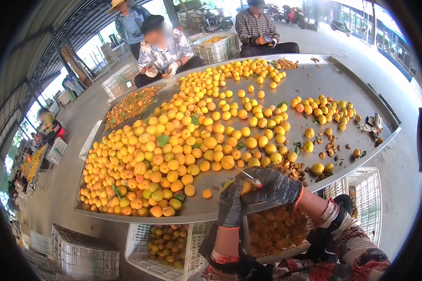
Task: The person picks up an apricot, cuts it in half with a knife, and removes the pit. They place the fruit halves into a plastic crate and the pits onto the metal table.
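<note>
My left hand [230, 204], in a dark grey knit glove, is closed around an apricot [246, 188] at the table's front edge. Right beside it, my gloved right hand [277, 185] grips a thin metal pick [241, 171] with a red and white end; its shaft points up and left past the fruit. The palm-side fingers of both hands are partly hidden. Just beyond my hands, loose apricots [173, 165] cover much of the metal table [211, 185]. Brown fruit scraps [290, 169] lie close to my right hand.
Below the table edge stand a white crate [191, 253] of darker fruit and another holding orange apricot pieces [274, 229]. Stacked crates [85, 255] are at lower left. Across the table sit two people [162, 54] [257, 30]; another person [129, 25] stands behind. Orange scraps [131, 107] lie at the far left.
</note>
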Action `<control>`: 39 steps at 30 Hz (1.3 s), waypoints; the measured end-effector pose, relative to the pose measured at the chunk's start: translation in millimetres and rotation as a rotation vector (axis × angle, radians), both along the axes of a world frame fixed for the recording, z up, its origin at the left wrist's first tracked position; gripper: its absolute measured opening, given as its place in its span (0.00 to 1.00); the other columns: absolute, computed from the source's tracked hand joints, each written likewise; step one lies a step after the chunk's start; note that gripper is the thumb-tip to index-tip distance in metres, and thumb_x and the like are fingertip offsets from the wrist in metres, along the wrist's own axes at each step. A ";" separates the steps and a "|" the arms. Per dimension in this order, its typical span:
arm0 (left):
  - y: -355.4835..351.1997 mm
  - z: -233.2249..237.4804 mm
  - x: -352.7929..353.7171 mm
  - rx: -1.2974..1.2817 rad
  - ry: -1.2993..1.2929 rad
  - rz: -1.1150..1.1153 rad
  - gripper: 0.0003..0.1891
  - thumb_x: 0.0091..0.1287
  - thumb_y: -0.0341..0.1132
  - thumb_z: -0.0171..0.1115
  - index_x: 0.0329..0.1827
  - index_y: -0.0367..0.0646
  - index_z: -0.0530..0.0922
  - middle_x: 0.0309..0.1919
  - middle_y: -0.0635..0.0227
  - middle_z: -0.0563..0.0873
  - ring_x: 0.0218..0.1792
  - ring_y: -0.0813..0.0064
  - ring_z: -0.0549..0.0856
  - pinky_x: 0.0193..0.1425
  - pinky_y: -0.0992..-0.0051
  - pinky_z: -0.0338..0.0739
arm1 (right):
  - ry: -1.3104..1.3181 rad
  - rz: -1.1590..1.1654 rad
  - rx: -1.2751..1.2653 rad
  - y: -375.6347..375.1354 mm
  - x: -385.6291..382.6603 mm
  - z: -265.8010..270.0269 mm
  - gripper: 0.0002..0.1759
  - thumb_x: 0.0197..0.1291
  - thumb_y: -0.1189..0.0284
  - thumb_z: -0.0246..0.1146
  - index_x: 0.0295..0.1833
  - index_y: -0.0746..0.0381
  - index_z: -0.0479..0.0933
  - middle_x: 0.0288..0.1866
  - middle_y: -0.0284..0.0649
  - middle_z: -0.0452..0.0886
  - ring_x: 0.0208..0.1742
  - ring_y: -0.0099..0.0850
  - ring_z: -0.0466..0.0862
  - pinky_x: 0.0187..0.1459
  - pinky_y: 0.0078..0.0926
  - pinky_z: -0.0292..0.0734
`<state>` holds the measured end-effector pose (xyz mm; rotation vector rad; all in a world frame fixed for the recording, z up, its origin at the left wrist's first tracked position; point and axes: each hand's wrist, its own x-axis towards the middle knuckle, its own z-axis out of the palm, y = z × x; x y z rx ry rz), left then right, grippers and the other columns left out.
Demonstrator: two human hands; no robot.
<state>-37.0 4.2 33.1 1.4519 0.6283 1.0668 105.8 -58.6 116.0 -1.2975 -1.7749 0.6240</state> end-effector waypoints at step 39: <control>-31.2 13.8 44.0 -0.514 -0.404 -0.065 0.20 0.66 0.41 0.53 0.57 0.39 0.68 0.45 0.67 0.77 0.44 0.77 0.76 0.46 0.77 0.73 | 0.710 -0.499 0.039 -25.8 -15.1 -29.6 0.21 0.50 0.76 0.66 0.50 0.62 0.70 0.44 0.36 0.76 0.43 0.24 0.75 0.43 0.20 0.73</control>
